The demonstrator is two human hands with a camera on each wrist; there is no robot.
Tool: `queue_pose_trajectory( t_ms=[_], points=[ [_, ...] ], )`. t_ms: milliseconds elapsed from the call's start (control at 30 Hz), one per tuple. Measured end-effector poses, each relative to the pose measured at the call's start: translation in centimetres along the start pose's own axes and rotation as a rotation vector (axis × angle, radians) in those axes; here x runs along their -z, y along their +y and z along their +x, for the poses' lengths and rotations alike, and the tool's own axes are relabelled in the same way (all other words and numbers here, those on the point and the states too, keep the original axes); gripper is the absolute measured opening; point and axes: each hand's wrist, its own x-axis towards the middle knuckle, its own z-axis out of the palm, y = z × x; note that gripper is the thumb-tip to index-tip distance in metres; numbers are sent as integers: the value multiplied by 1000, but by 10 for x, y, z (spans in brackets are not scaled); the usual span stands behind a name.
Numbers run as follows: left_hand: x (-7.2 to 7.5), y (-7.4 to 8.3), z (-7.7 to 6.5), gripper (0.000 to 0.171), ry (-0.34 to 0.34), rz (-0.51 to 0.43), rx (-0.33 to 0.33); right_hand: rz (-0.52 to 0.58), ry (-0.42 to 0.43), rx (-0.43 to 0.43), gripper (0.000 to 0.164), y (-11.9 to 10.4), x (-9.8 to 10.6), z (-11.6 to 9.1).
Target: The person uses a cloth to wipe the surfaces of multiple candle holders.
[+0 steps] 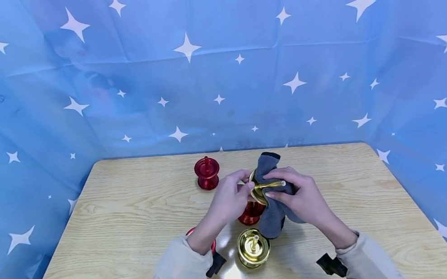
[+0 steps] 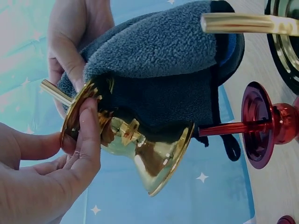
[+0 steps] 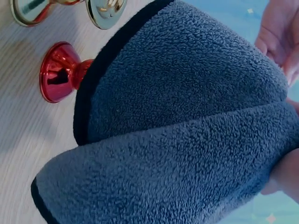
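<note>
My left hand (image 1: 229,199) pinches the dish rim of a shiny gold candlestick (image 2: 161,158) between thumb and fingers. It is tipped on its side above the table, its thin central spike pointing right in the head view and its flared foot showing in the left wrist view. My right hand (image 1: 300,193) grips a folded dark grey towel (image 1: 272,221) with black edging, its thumb and fingers on either side of the spike. The towel lies against the dish and hangs down; in the right wrist view it hides most of the candlestick.
A second gold candlestick (image 1: 254,251) stands upright on the wooden table (image 1: 134,221), nearest me. One red candlestick (image 1: 207,174) stands farther back; another red one (image 1: 249,216) is partly beneath my hands. A third red piece (image 1: 213,246) is mostly behind my left wrist. A starry blue curtain (image 1: 147,38) surrounds the table.
</note>
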Motion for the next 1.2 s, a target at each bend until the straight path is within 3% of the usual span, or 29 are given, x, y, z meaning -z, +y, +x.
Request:
queue_pose_trajectory(
  t_ms=[200, 467, 767, 933, 1067, 1200],
  points=[
    [-1, 0, 1, 21, 21, -13, 42, 40, -51, -45, 32, -1, 1, 1],
    [-2, 2, 4, 30, 36, -44, 114, 134, -95, -176, 26, -1, 6, 2],
    [-4, 6, 2, 27, 96, 85, 49, 186, -96, -218, 25, -7, 16, 7],
    [-5, 8, 4, 28, 104, 111, 74, 226, -112, -220, 26, -12, 29, 10],
    [-5, 7, 5, 28, 101, 72, 97, 279, -139, -208, 26, -13, 41, 12],
    [-3, 5, 6, 28, 78, -45, 147, 330, -97, -227, 27, -15, 52, 12]
  ],
)
